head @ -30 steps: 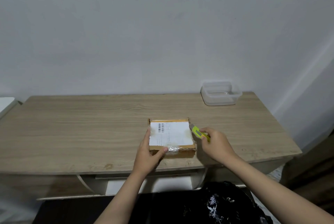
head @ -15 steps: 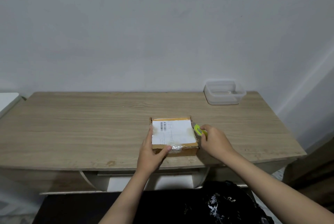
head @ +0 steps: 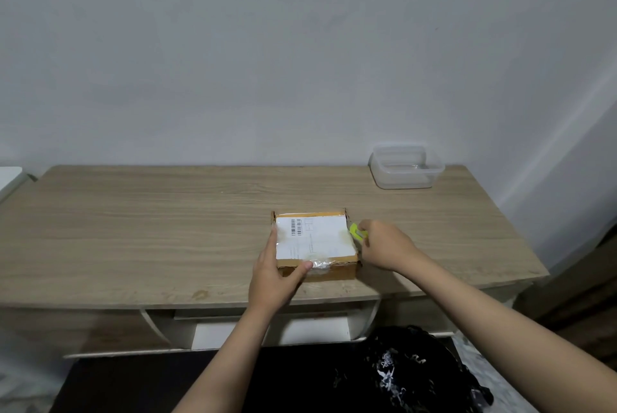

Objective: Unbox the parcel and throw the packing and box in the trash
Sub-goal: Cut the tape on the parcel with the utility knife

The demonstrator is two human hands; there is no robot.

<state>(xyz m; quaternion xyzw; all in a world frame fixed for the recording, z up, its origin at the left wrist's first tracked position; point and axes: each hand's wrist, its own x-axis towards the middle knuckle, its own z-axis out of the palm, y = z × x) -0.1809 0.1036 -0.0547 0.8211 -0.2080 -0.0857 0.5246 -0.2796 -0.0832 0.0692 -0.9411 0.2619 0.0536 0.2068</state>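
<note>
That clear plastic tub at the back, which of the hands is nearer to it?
Right. The right hand is beside the parcel, in front of the tub; the left hand is farther left and nearer the person.

A: Illumination dim, soft, cool grey cast. Source outside the frame; pale diagonal streak of light on the plain white wall (head: 547, 132) at right.

B: Shadows?

A: Faint, soft-edged. Darkest under the front lip of the light wood-grain tabletop (head: 133, 245).

B: Glare?

A: Small sheen on the clear tape over the flat brown cardboard parcel (head: 314, 247). Label print unreadable, soft.

B: Distortion?

A: Wide-angle bowing of table edges; corners smeared, low detail.
</note>
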